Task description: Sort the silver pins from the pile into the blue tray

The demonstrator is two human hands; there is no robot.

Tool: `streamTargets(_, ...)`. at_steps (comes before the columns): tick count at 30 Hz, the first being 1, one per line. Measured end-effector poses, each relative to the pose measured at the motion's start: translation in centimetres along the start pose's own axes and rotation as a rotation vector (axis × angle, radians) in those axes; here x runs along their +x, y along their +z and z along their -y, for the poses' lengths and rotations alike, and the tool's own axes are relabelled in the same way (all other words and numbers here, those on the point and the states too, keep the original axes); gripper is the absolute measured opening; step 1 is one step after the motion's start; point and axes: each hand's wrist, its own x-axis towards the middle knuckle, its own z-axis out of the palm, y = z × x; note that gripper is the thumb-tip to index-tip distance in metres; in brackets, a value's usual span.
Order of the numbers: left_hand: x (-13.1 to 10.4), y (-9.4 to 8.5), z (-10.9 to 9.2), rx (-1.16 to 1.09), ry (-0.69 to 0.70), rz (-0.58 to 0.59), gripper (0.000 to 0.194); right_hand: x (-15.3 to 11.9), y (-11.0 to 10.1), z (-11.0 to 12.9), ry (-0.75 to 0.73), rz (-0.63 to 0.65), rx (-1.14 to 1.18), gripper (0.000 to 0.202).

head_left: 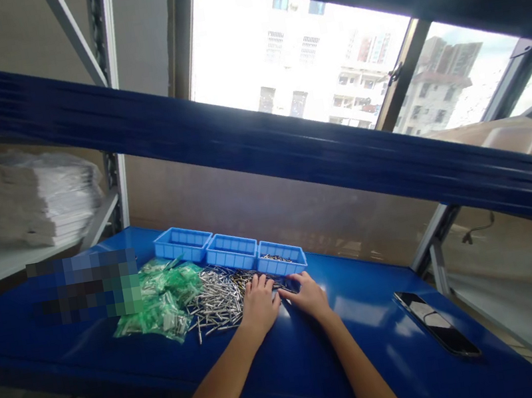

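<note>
A loose heap of slim, silvery metal pins lies on the blue tabletop, crisscrossed at all angles, with a few strays along its near edge. Darker, brownish pins (too small to make out in detail) adjoin its right side, partly hidden, near the blue trays.
</note>
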Motion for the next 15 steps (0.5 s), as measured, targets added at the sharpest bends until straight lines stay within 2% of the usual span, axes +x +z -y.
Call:
streamTargets(5, 0.03, -0.22, 0.11, 0.01, 0.037, 0.019, 0.026, 0.06, -0.12, 0.0, -0.046, 0.063, 0.079, 0.031)
streamTargets(15, 0.14, -0.58, 0.05, 0.059, 0.021, 0.059, 0.02, -0.03, -0.33, 0.79, -0.089, 0.072, 0.143, 0.027)
